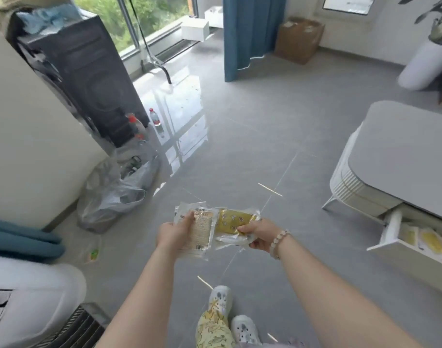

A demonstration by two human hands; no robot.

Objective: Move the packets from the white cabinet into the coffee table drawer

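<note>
One wide-angle head-worn view, forward and down, near the left hand (176, 232) and right hand (260, 234).

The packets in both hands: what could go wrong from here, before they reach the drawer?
1. The left hand and the right hand hold several overlapping packets loosely. One may slip to the floor.
2. The drawer stands open, jutting from the coffee table. A leg may bump it on the way.
3. The drawer already contains stored packets, so new ones may lie high and catch when it closes.
</note>
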